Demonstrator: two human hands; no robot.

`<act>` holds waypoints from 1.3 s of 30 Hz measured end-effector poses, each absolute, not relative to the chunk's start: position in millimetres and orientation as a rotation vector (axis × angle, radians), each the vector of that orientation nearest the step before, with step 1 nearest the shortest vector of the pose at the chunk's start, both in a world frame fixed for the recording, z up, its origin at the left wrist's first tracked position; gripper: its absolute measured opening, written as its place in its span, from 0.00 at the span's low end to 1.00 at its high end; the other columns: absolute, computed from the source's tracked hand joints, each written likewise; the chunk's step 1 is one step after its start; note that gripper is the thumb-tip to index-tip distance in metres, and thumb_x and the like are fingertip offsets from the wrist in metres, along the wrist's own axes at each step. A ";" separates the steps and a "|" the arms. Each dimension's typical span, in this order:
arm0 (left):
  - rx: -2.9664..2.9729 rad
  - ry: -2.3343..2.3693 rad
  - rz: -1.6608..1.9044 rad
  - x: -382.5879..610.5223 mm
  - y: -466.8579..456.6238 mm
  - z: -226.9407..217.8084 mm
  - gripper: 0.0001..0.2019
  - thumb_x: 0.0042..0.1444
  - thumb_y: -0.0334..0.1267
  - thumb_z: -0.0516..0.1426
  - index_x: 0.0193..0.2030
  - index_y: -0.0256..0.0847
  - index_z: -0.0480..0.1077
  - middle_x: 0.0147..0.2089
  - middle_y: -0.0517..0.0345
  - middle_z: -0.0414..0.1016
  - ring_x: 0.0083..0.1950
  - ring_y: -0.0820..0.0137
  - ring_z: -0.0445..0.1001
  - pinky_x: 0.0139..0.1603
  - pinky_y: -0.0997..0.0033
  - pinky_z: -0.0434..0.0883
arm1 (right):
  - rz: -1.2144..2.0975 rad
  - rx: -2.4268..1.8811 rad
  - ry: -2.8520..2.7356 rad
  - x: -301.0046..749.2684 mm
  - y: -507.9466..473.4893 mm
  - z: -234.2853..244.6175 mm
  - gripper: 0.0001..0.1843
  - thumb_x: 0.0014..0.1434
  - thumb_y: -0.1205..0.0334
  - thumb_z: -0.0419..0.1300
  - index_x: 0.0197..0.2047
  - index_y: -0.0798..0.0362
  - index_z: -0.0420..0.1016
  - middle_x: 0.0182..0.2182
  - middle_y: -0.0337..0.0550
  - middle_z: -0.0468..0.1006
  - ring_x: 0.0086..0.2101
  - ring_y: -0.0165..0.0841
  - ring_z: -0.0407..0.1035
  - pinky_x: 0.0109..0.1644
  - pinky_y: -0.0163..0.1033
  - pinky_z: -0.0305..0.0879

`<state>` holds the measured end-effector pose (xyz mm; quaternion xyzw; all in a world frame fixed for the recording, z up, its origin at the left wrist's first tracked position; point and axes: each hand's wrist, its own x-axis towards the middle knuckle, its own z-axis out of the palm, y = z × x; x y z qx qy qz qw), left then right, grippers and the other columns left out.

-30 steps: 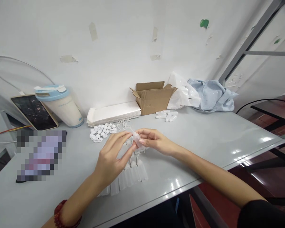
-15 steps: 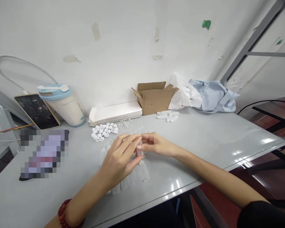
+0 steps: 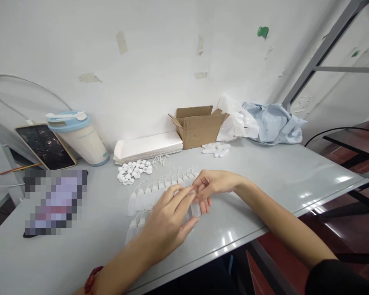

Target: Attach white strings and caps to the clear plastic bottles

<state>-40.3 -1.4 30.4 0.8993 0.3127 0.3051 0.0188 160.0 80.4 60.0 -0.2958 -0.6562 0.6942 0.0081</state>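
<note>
head view: right hand (image 3: 218,185) pinches a translucent bottle (image 3: 196,210) by its upper part, body below those fingers. left hand (image 3: 169,217) just beside it, thumb spread from fingers; can't tell if it grips. table (image 3: 264,176) underneath.

Bright glare on grey tabletop (image 3: 279,164) — pixelated patch (image 3: 57,203) at left.

Over the table (image 3: 273,176), the right hand (image 3: 215,184) holds a translucent bottle (image 3: 196,210), the left hand (image 3: 171,219) close beside it, near bottle rows (image 3: 140,201) and small white caps (image 3: 134,170).
</note>
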 end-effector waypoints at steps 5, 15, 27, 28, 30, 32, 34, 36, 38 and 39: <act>2.803 0.995 0.830 -35.4 -5.8 30.9 0.16 0.57 0.36 0.59 0.51 0.35 0.66 0.49 0.44 0.73 0.50 0.55 0.68 0.46 0.51 0.72 | 2.274 -1.049 -2.104 155.0 80.6 57.1 0.11 0.52 0.59 0.63 0.32 0.60 0.76 0.17 0.38 0.77 0.19 0.27 0.72 0.26 0.31 0.68; 2.811 1.039 0.709 -31.3 -12.1 28.3 0.11 0.54 0.34 0.58 0.44 0.34 0.67 0.42 0.47 0.73 0.45 0.57 0.68 0.41 0.55 0.71 | 2.331 -1.078 -2.198 153.5 81.3 51.9 0.13 0.53 0.56 0.63 0.31 0.60 0.75 0.19 0.39 0.78 0.20 0.26 0.72 0.26 0.30 0.66; 2.733 1.105 0.598 -32.3 -10.8 26.8 0.08 0.52 0.35 0.58 0.40 0.38 0.68 0.38 0.51 0.72 0.43 0.58 0.67 0.40 0.56 0.71 | 2.266 -1.109 -2.243 156.2 84.8 51.4 0.11 0.50 0.58 0.65 0.31 0.59 0.76 0.20 0.37 0.77 0.22 0.27 0.73 0.26 0.30 0.65; 2.735 1.111 0.596 -32.5 -10.7 27.3 0.08 0.52 0.35 0.58 0.40 0.38 0.68 0.38 0.51 0.72 0.43 0.58 0.67 0.40 0.56 0.71 | 2.267 -1.092 -2.246 155.7 84.8 50.2 0.11 0.50 0.59 0.65 0.31 0.60 0.76 0.20 0.37 0.77 0.22 0.27 0.73 0.26 0.30 0.65; 2.737 1.119 0.587 -32.8 -10.4 28.6 0.08 0.52 0.35 0.57 0.40 0.38 0.69 0.38 0.51 0.72 0.43 0.58 0.67 0.40 0.55 0.70 | 2.269 -1.067 -2.250 154.8 84.9 48.2 0.10 0.51 0.60 0.64 0.32 0.60 0.76 0.20 0.37 0.77 0.22 0.26 0.73 0.27 0.30 0.66; 2.734 1.126 0.576 -33.0 -10.2 29.8 0.09 0.52 0.36 0.57 0.40 0.37 0.69 0.38 0.51 0.72 0.43 0.57 0.66 0.40 0.55 0.70 | 2.263 -1.063 -2.247 154.1 84.9 46.6 0.11 0.51 0.60 0.65 0.32 0.60 0.76 0.20 0.37 0.77 0.21 0.26 0.72 0.27 0.30 0.66; 2.725 1.128 0.577 -33.2 -9.9 31.0 0.09 0.52 0.37 0.58 0.40 0.37 0.69 0.38 0.50 0.72 0.43 0.57 0.66 0.40 0.54 0.70 | 2.252 -1.067 -2.244 153.8 85.0 45.7 0.11 0.50 0.59 0.65 0.32 0.60 0.76 0.20 0.37 0.77 0.21 0.26 0.72 0.27 0.30 0.66; 2.711 1.119 0.612 -34.0 -9.1 32.4 0.10 0.52 0.38 0.58 0.40 0.37 0.69 0.39 0.49 0.72 0.43 0.57 0.66 0.41 0.54 0.70 | 2.244 -1.065 -2.248 154.5 85.4 46.5 0.12 0.50 0.58 0.65 0.31 0.60 0.75 0.20 0.37 0.77 0.21 0.26 0.72 0.27 0.31 0.66; 2.696 1.111 0.689 -35.8 -7.1 33.9 0.09 0.54 0.38 0.57 0.40 0.37 0.70 0.40 0.49 0.73 0.44 0.58 0.66 0.42 0.55 0.70 | 2.228 -1.055 -2.256 156.9 86.4 49.3 0.11 0.51 0.58 0.64 0.31 0.60 0.75 0.20 0.38 0.77 0.21 0.27 0.72 0.26 0.31 0.66; 2.689 1.118 0.738 -37.4 -5.3 34.6 0.08 0.55 0.36 0.55 0.40 0.37 0.69 0.39 0.49 0.73 0.44 0.58 0.66 0.42 0.55 0.70 | 2.206 -1.048 -2.256 159.0 87.2 51.4 0.11 0.51 0.58 0.64 0.30 0.60 0.75 0.20 0.38 0.77 0.21 0.27 0.72 0.26 0.31 0.65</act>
